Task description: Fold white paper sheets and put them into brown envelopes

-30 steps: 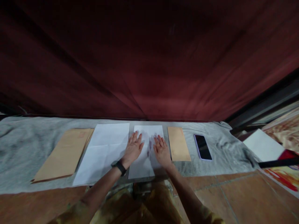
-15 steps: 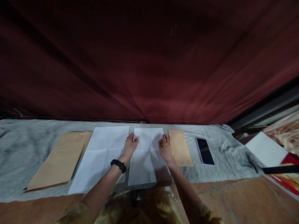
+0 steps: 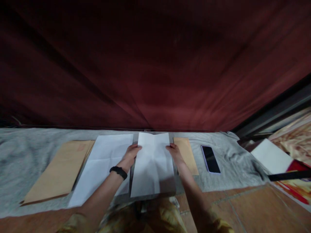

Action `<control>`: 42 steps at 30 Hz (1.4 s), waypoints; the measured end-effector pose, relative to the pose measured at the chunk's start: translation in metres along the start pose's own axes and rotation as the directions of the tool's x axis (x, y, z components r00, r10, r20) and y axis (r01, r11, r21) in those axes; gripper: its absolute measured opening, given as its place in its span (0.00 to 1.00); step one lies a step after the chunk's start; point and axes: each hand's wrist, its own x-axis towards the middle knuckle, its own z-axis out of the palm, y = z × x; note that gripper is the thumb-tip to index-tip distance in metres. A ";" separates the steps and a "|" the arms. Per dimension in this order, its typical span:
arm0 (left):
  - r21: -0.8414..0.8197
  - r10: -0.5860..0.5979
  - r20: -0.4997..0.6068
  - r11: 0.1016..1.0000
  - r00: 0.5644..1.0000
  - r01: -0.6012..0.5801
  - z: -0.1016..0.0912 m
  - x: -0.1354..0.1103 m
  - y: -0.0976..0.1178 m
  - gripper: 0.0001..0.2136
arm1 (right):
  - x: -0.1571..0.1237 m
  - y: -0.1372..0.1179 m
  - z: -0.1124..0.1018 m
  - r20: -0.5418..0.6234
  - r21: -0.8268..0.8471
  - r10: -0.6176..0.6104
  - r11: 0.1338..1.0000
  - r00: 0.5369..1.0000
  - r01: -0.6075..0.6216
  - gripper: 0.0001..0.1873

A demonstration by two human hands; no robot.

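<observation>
A white sheet of paper (image 3: 152,163) with a lengthwise crease lies in front of me on a grey cloth (image 3: 29,152). My left hand (image 3: 130,154), with a black band on its wrist, pinches the sheet's left edge near the far end. My right hand (image 3: 174,151) pinches the right edge opposite. The far end of the sheet is lifted off the cloth. A second white sheet (image 3: 102,168) lies flat to the left, and a small brown envelope (image 3: 186,153) lies to the right, partly behind my right hand.
A stack of large brown envelopes (image 3: 58,170) sits at the left of the cloth. A dark phone (image 3: 210,159) lies right of the small envelope. A dark red curtain (image 3: 155,64) hangs behind. White paper (image 3: 270,155) and coloured fabric lie at the far right; tiled floor is near me.
Both hands went from lying flat on the middle sheet to its side edges, closed on them and raised its far end. The view shifted slightly.
</observation>
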 end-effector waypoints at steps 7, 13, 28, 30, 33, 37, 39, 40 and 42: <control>-0.095 0.089 0.156 0.993 0.984 -0.075 0.006 -0.010 0.081 0.19 | 0.011 -0.080 -0.027 0.037 0.232 -0.069 0.971 0.997 0.059 0.21; -0.115 0.322 0.246 0.946 0.914 -0.302 0.006 -0.042 0.151 0.21 | 0.000 -0.162 -0.053 0.042 0.399 -0.268 0.888 0.962 0.230 0.18; 0.349 0.615 0.417 0.571 0.669 -0.743 -0.073 -0.133 0.062 0.11 | -0.130 -0.060 -0.099 0.232 0.168 -0.367 0.927 0.901 0.334 0.09; 0.359 0.568 0.499 0.552 0.654 -0.753 -0.084 -0.134 0.034 0.12 | -0.145 -0.038 -0.097 0.242 0.126 -0.353 0.935 0.904 0.332 0.08; 0.384 0.532 0.572 0.498 0.624 -0.777 -0.096 -0.130 -0.010 0.14 | -0.158 -0.009 -0.091 0.236 0.061 -0.354 0.935 0.905 0.350 0.04; 0.419 0.459 0.660 0.432 0.595 -0.798 -0.105 -0.125 -0.052 0.20 | -0.163 0.022 -0.083 0.271 -0.001 -0.349 0.932 0.897 0.362 0.05; 0.448 0.401 0.698 0.403 0.594 -0.798 -0.107 -0.127 -0.062 0.25 | -0.164 0.035 -0.082 0.318 -0.041 -0.353 0.922 0.880 0.385 0.08; 0.462 0.371 0.714 0.386 0.593 -0.798 -0.108 -0.128 -0.066 0.28 | -0.166 0.041 -0.081 0.344 -0.062 -0.362 0.912 0.867 0.405 0.10; 0.494 0.317 0.738 0.347 0.596 -0.797 -0.109 -0.131 -0.072 0.33 | -0.169 0.051 -0.082 0.379 -0.107 -0.388 0.883 0.840 0.456 0.13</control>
